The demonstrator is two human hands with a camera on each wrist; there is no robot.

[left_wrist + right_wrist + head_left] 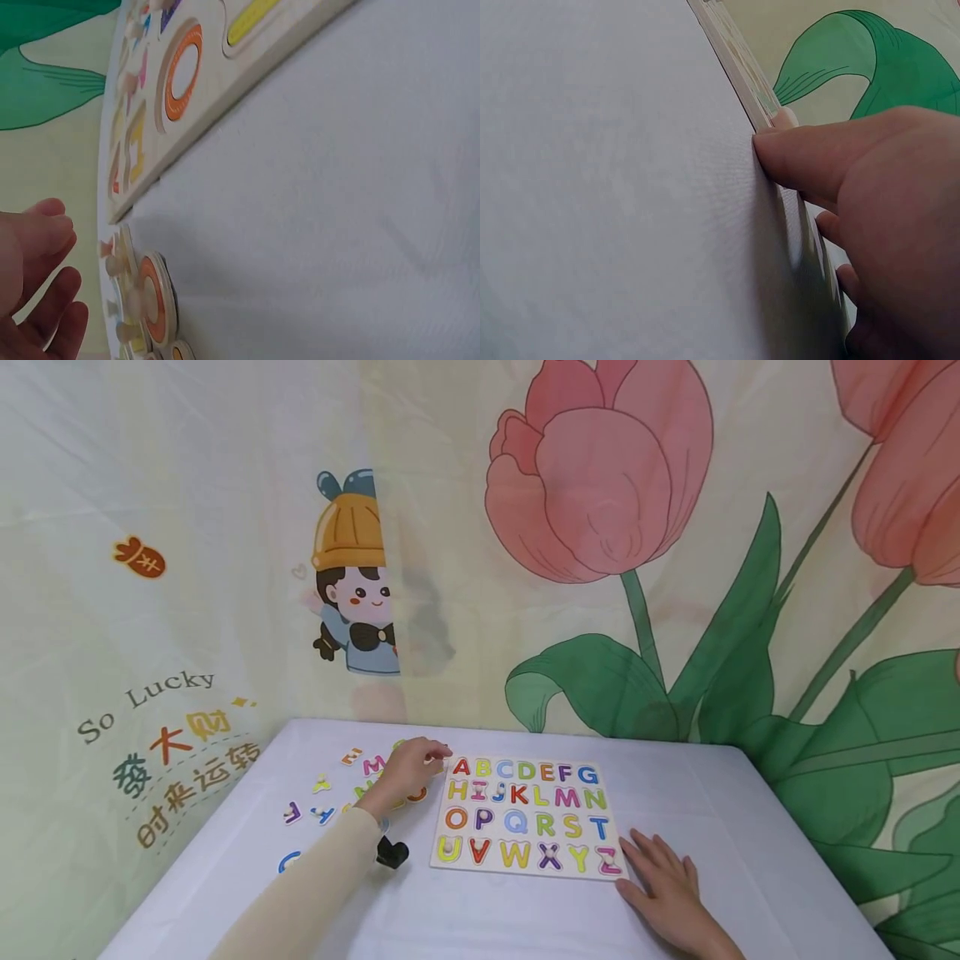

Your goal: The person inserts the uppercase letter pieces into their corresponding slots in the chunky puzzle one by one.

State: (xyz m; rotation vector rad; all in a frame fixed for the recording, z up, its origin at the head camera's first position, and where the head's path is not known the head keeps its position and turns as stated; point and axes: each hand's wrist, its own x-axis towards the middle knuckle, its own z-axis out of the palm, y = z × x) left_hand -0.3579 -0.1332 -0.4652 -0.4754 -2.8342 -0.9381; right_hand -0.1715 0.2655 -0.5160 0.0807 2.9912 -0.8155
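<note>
A white wooden alphabet puzzle board (495, 841) lies flat on the table, with rows of coloured letters; some, like the purple X (550, 857) and the red V (479, 851), bear small knobs. My left hand (408, 770) hovers by the board's upper left corner, over loose letter pieces. In the left wrist view its fingers (64, 289) are loosely bent, and I see nothing between them. An orange ring-shaped letter piece (155, 300) with a knob lies below the board's corner. My right hand (667, 889) touches the board's lower right edge, its thumb (802, 157) against the side.
Loose letters spread left of the board, among them a pink M (373, 766), a purple F (292, 812) and a blue piece (288, 861) partly behind the sleeve. A black object (392, 852) shows beside the left sleeve. Printed curtains hang behind the white table (465, 918).
</note>
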